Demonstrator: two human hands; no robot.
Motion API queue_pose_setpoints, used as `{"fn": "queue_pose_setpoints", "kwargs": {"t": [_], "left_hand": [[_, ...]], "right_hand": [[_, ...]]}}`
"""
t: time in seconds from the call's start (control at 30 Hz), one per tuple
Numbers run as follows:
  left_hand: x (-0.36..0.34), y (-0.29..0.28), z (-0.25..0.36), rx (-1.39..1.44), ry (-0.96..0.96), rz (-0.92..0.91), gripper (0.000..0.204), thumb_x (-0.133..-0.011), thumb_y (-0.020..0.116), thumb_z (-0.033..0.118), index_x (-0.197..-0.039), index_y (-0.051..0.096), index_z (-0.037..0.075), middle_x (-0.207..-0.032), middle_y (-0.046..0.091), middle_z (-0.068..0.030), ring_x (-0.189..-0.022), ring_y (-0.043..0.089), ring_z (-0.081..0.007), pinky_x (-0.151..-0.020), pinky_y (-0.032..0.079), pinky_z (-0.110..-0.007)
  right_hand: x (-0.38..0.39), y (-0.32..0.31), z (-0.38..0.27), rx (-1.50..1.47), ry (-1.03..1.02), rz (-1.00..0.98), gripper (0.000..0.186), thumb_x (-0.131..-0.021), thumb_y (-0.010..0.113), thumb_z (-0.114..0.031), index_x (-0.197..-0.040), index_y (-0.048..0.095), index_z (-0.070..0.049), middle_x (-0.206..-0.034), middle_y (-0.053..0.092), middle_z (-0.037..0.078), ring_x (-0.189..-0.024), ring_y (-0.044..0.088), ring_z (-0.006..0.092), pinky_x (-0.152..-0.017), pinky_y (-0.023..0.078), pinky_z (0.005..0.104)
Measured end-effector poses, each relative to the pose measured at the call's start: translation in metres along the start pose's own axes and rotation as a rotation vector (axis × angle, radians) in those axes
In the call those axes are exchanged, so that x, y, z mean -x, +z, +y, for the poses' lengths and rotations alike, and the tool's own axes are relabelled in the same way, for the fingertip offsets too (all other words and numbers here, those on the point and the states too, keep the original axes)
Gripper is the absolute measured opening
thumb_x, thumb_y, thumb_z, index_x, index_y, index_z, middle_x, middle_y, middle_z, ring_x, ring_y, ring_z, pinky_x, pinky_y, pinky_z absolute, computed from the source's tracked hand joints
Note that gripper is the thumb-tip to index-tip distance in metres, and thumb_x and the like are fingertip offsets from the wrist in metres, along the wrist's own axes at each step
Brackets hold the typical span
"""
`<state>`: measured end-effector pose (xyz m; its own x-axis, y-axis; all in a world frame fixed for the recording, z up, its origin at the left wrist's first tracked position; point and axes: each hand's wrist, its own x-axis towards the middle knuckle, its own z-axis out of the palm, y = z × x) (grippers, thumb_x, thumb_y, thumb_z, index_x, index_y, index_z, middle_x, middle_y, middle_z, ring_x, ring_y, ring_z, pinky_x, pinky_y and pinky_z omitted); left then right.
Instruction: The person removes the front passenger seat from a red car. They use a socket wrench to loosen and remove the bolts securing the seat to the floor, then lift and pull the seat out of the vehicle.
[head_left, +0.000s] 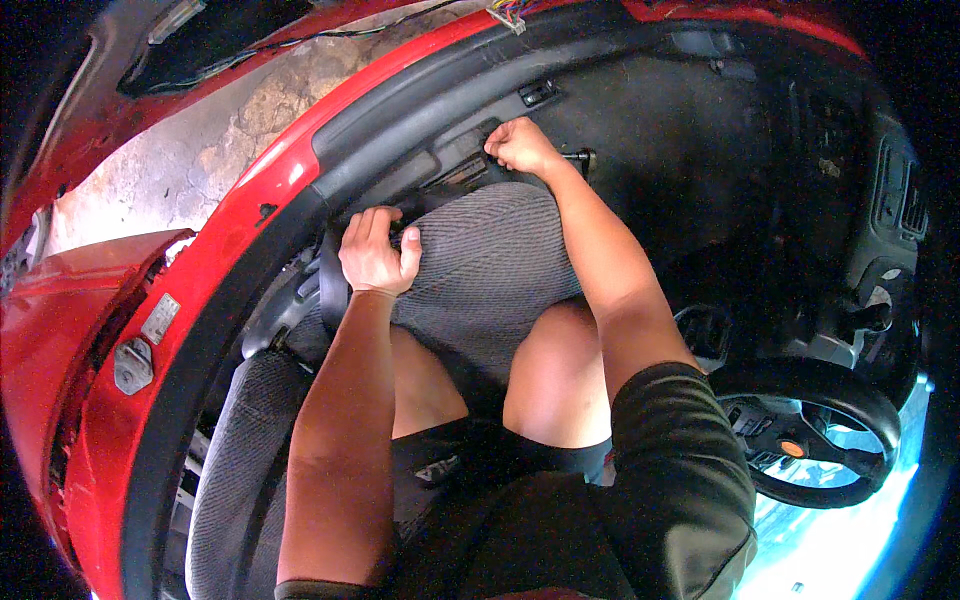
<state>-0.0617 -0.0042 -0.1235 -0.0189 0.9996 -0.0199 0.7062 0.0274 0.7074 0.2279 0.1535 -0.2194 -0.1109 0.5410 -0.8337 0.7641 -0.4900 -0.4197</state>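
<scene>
My left hand (pixel 380 250) rests on the side of a grey ribbed seat cushion (pixel 480 260), its fingers curled over the edge and its thumb on top. My right hand (pixel 520 145) is pinched at the cushion's far end, beside the door sill trim (pixel 450 125); whatever it holds is too small or hidden to tell. A dark bar (pixel 582 160) shows just right of that hand. My bare knees touch the cushion's near part.
A red door frame (pixel 270 170) curves along the left, with a latch striker (pixel 134 365) and concrete ground (pixel 130 200) beyond. Loose coloured wires (pixel 508 15) show at the top. The dashboard (pixel 890 200) and steering wheel (pixel 805 430) are right; a seat backrest (pixel 230 460) is lower left.
</scene>
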Motion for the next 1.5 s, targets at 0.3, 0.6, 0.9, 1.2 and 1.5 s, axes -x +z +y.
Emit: {"fn": "queue_pose_setpoints", "kwargs": {"t": [0.3, 0.6, 0.9, 1.2, 1.5], "left_hand": [[-0.001, 0.0, 0.0, -0.004, 0.002, -0.008, 0.036, -0.092, 0.062, 0.041, -0.097, 0.068, 0.006, -0.094, 0.069, -0.0118, -0.086, 0.064, -0.0362, -0.078, 0.052, -0.046], [-0.002, 0.002, 0.003, 0.008, 0.012, -0.006, 0.037, -0.093, 0.061, 0.042, -0.098, 0.068, 0.006, -0.094, 0.068, -0.0128, -0.085, 0.064, -0.037, -0.077, 0.052, -0.047], [0.001, 0.0, 0.003, 0.001, 0.002, -0.041, 0.042, -0.098, 0.055, 0.043, -0.102, 0.068, 0.003, -0.095, 0.068, -0.0167, -0.09, 0.064, -0.0403, -0.08, 0.052, -0.048], [-0.001, 0.003, 0.007, 0.02, 0.008, -0.031, 0.044, -0.1, 0.054, 0.044, -0.102, 0.067, 0.002, -0.096, 0.068, -0.0175, -0.09, 0.064, -0.0407, -0.081, 0.052, -0.048], [-0.001, 0.002, 0.006, 0.014, 0.009, -0.036, 0.042, -0.1, 0.054, 0.042, -0.101, 0.068, 0.002, -0.096, 0.068, -0.0173, -0.089, 0.064, -0.0403, -0.081, 0.052, -0.048]], "right_hand": [[-0.001, 0.007, 0.004, -0.137, -0.029, 0.017, 0.019, -0.092, 0.075, -0.015, -0.097, 0.075, 0.003, -0.079, 0.072, 0.005, -0.066, 0.065, 0.0155, -0.057, 0.054, 0.0329], [-0.003, 0.003, 0.008, -0.05, 0.017, 0.023, 0.02, -0.092, 0.077, -0.014, -0.092, 0.075, 0.006, -0.077, 0.072, 0.01, -0.06, 0.065, 0.0167, -0.055, 0.054, 0.0335], [0.01, 0.004, -0.004, -0.201, 0.092, 0.018, 0.018, -0.088, 0.077, -0.011, -0.095, 0.076, 0.006, -0.076, 0.071, 0.009, -0.063, 0.065, 0.0169, -0.057, 0.054, 0.0337], [-0.002, 0.01, 0.017, -0.212, -0.067, 0.112, 0.021, -0.083, 0.081, -0.022, -0.082, 0.077, -0.001, -0.071, 0.073, 0.009, -0.055, 0.067, 0.0203, -0.059, 0.057, 0.036], [-0.004, 0.007, 0.012, -0.2, 0.045, 0.065, 0.015, -0.081, 0.079, -0.017, -0.083, 0.077, -0.002, -0.072, 0.074, 0.007, -0.061, 0.069, 0.0187, -0.059, 0.056, 0.0381]]}}
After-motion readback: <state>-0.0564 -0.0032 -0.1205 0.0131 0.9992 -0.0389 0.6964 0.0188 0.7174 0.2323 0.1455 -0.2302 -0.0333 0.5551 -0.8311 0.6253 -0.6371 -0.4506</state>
